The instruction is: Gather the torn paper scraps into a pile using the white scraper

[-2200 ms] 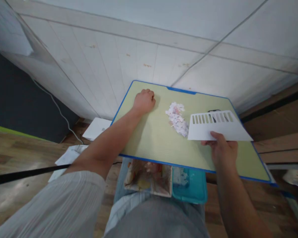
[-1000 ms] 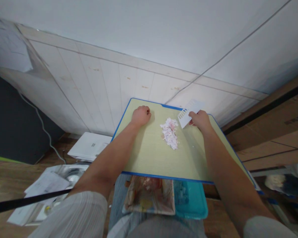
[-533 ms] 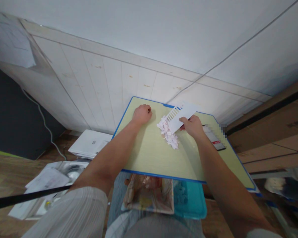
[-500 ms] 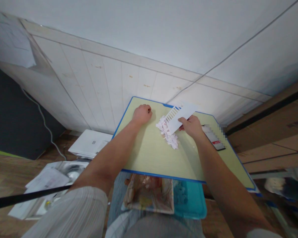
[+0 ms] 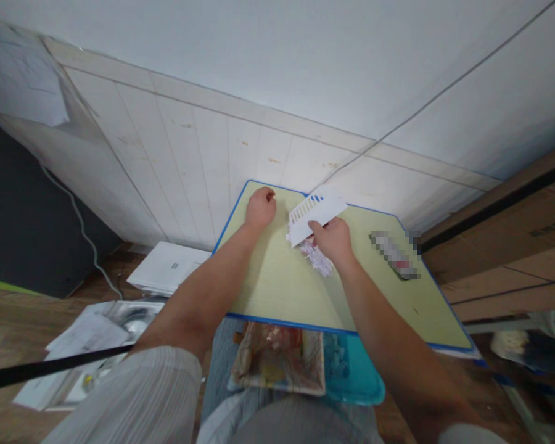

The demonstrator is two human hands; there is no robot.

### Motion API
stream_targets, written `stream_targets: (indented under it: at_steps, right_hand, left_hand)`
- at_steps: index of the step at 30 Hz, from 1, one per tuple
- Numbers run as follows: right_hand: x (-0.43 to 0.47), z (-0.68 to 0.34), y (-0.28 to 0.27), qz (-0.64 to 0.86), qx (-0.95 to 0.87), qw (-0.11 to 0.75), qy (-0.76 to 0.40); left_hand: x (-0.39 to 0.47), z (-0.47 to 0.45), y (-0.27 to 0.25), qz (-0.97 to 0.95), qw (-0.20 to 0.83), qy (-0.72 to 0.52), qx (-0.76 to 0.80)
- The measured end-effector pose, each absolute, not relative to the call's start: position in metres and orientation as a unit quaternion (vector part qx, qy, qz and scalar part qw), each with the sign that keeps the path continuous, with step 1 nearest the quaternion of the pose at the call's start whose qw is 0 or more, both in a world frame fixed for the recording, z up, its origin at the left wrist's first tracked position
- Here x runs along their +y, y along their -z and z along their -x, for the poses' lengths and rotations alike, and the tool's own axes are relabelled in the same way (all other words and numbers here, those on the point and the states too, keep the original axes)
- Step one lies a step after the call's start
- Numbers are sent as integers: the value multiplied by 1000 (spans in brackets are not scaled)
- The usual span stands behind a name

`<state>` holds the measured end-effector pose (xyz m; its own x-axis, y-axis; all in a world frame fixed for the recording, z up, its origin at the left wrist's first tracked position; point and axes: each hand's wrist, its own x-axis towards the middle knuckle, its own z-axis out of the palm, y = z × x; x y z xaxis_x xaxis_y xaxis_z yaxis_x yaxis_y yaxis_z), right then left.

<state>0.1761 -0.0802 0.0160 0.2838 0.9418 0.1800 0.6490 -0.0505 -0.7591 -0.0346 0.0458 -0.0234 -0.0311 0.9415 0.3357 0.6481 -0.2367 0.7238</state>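
Note:
My right hand pinches a white card between thumb and fingers; a row of slots is cut along its left part. The card is held tilted over a pile of pale pinkish-white paper scraps and hides some of them. To the left, my left hand rests at the far left of the yellow-green table with its fingers curled closed. Whether anything is inside those fingers is hidden.
A phone-like flat object, partly pixelated, lies on the table's right side. Below the front edge are a lined box and a turquoise tub. White boxes stand at left, cardboard at right, and a wall behind.
My right hand and the slotted card have moved left across the scraps, covering more of their upper part. My left hand has shifted slightly left and away from me, still closed.

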Motion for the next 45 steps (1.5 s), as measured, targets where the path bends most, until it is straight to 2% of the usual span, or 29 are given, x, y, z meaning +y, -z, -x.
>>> stream_targets:
  at_steps: [6, 13, 19, 25, 35, 45]
  right_hand:
    - [-76, -183, -8, 724, -554, 382, -152]
    - [-94, -229, -25, 746, -526, 387, -134]
    - [-124, -233, -27, 727, -521, 414, -169]
    - [-138, -204, -10, 706, -532, 406, -231]
    - [-160, -245, -17, 721, -514, 422, -197]
    - [-143, -201, -9, 702, -542, 395, -242]
  left_hand:
    - [43, 35, 24, -669, 191, -405, 593]
    - [42, 35, 23, -671, 189, -403, 593]
    - [45, 34, 27, -675, 180, -404, 591]
    - [44, 35, 24, -679, 173, -392, 596]
    - [45, 32, 24, -687, 162, -385, 595]
    - [40, 33, 17, -707, 123, -368, 591]
